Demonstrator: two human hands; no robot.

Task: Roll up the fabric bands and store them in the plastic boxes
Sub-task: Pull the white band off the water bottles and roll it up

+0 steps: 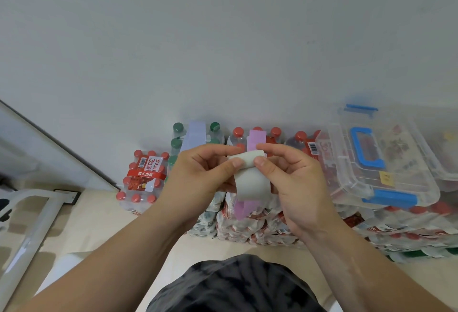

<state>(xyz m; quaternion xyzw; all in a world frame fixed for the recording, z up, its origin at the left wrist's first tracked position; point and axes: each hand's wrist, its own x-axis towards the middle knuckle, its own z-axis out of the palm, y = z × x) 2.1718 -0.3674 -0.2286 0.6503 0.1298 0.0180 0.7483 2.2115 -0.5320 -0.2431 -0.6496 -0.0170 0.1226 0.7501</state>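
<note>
A white fabric band point(250, 183) is held up in front of me, its top end partly rolled and its tail hanging down. My left hand point(198, 178) pinches the roll's left end between thumb and forefinger. My right hand point(295, 180) pinches its right end the same way. A pink band point(256, 139) lies over the red-capped bottle packs behind my hands, its lower end showing below the white one. A pale lilac band point(194, 136) lies over the green-capped bottles. A clear plastic box point(347, 178) with a blue handle and blue latches sits shut on the packs at the right.
Shrink-wrapped packs of water bottles point(143, 178) are stacked along the grey wall. A second clear box point(443, 153) shows at the far right edge. A white metal frame point(32, 222) stands at the left on the beige floor. My dark shorts fill the bottom centre.
</note>
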